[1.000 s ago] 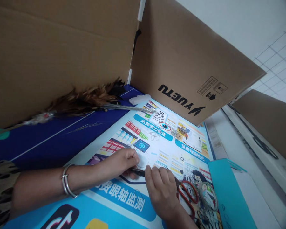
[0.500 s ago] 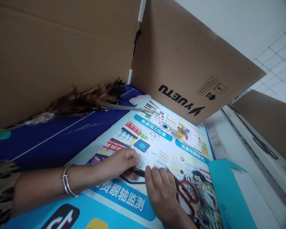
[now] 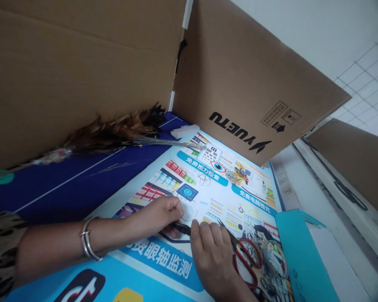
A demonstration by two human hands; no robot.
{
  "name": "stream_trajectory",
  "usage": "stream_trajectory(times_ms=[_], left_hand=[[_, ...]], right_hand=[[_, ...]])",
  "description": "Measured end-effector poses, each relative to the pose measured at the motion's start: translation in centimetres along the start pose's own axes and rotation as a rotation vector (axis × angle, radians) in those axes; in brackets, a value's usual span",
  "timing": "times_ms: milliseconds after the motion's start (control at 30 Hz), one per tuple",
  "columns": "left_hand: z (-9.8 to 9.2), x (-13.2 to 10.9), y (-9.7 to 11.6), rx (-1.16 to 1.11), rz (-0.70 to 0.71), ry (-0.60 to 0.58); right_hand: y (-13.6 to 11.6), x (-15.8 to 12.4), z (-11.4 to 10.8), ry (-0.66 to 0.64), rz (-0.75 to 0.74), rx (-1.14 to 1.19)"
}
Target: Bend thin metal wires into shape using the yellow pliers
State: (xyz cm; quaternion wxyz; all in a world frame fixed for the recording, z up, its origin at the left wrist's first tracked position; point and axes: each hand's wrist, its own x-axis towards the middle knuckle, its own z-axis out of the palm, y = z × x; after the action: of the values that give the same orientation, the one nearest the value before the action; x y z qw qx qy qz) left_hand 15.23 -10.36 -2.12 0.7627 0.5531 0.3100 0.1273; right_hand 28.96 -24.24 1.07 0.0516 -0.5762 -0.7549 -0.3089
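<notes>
My left hand (image 3: 159,214) rests on a printed poster (image 3: 208,197), its fingers pinched on a thin clear wire ring (image 3: 189,209). My right hand (image 3: 212,256) lies just right of it, fingers curled over a small dark tool (image 3: 181,227) whose tip points toward the left hand. Two silver bangles (image 3: 87,244) sit on my left wrist. Red-handled scissors (image 3: 244,256) lie on the poster right beside my right hand.
Tall cardboard walls (image 3: 239,79) enclose the back and left. A feather duster (image 3: 110,134) lies along the blue table surface (image 3: 66,184). A teal box (image 3: 302,256) stands at the right. Small wire pieces (image 3: 271,268) are scattered near the scissors.
My right hand has shifted slightly left and down, uncovering more of the scissors. My left hand keeps its pinch in place.
</notes>
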Motion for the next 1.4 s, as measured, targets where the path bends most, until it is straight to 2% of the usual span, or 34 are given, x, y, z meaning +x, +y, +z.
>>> stream_trajectory(times_ms=[267,433,600,800,967,1400], left_hand=[[-0.6,0.4,0.2,0.069,0.027,0.012],[-0.5,0.0,0.4,0.028,0.013,-0.047],[-0.2,0.0,0.5,0.019,-0.017,-0.039],[-0.1,0.0,0.2,0.070,-0.039,-0.087],[-0.1,-0.2,0.8,0.105,-0.077,-0.093],[0.2,-0.3,1.3,0.125,-0.144,-0.102]], right_hand=[[0.8,-1.0,0.1,-0.040,0.009,0.063],[1.1,-1.2,0.7,-0.049,-0.014,0.037],[1.0,-0.7,0.4,-0.018,-0.068,0.026],[1.0,-0.5,0.3,0.023,-0.080,0.012],[1.2,-0.6,0.4,0.039,-0.104,0.013],[1.5,-0.1,0.0,0.027,-0.149,-0.004]])
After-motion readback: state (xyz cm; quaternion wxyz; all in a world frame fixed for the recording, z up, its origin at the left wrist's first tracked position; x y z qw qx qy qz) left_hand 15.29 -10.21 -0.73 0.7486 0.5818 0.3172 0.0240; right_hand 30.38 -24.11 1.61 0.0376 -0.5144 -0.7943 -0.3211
